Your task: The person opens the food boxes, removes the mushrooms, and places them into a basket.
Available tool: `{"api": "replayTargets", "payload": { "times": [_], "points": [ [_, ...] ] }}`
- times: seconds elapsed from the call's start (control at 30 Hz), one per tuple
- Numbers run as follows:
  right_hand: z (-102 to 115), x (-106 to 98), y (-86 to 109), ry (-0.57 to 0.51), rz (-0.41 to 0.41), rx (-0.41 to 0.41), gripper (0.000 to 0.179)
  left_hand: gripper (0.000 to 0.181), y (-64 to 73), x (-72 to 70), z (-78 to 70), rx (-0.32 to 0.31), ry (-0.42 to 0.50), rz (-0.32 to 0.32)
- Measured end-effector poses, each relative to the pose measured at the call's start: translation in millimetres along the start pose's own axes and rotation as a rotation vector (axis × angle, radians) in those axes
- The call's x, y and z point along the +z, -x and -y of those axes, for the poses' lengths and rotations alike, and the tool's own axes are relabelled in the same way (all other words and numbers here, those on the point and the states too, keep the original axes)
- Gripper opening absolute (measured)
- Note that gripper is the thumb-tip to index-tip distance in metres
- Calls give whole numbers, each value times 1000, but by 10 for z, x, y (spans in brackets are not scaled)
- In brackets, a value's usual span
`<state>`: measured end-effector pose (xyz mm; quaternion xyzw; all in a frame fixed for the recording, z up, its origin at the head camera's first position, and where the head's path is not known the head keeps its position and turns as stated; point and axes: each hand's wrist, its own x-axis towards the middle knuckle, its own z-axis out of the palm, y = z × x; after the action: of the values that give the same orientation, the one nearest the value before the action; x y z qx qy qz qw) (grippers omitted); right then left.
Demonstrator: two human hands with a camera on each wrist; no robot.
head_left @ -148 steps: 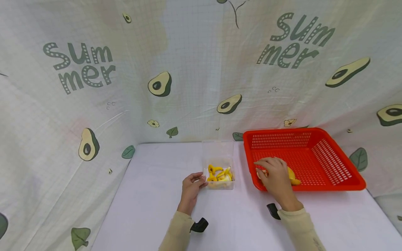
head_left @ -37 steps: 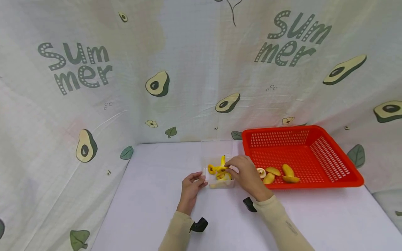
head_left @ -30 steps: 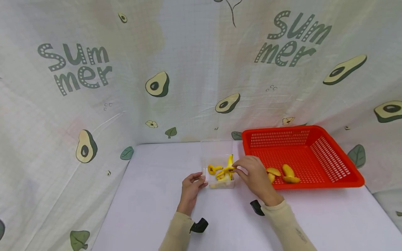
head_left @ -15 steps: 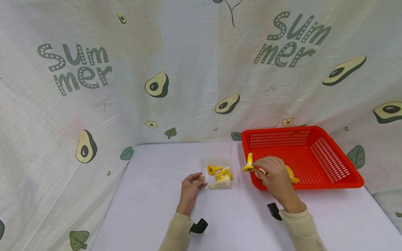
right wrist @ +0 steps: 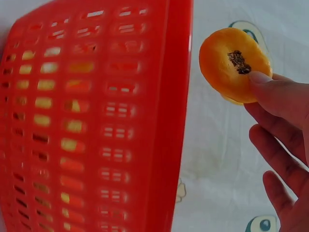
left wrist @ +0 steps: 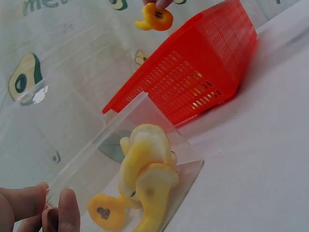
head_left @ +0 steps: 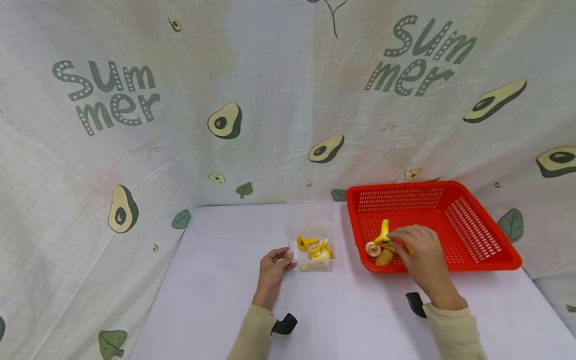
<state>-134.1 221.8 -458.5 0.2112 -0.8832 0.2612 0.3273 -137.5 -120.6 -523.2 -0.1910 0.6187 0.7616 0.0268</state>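
My right hand (head_left: 423, 255) pinches a yellow mushroom (head_left: 383, 235) between thumb and fingers, above the left part of the red basket (head_left: 450, 187). In the right wrist view the mushroom's orange-yellow cap (right wrist: 231, 60) shows a dark brown patch. Under it in the basket lie a pale round mushroom (head_left: 372, 249) and a tan mushroom (head_left: 384, 257); the hand hides part of the others. My left hand (head_left: 272, 272) holds the left edge of a clear plastic box (head_left: 317, 267). Several yellow mushrooms (left wrist: 157, 188) lie inside that box.
The box's clear lid (head_left: 310, 212) stands raised at its back. Both containers stand on a white-covered table (head_left: 225, 260), basket on the right. A printed curtain (head_left: 270, 100) hangs behind the table.
The right hand has picked the yellow mushroom out of the clear box and carried it right, over the red basket. The left hand has stayed at the box.
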Motion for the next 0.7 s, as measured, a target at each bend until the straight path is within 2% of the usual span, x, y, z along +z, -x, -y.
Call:
{"api": "replayTargets", "payload": {
  "times": [0.2,0.37,0.53,0.7],
  "points": [
    [-108,-88,53,25,-11,18,37,37,-14,2,7,-1,10,2],
    [-158,-138,92,54,-19,86,38,38,-2,2,-4,7,13,9],
    [-163,-156,112,35,-24,142,42,38,10,1,-9,9,14,11],
    [-112,-84,90,1,-4,123,42,37,-7,-5,0,20,17,18]
  ]
}}
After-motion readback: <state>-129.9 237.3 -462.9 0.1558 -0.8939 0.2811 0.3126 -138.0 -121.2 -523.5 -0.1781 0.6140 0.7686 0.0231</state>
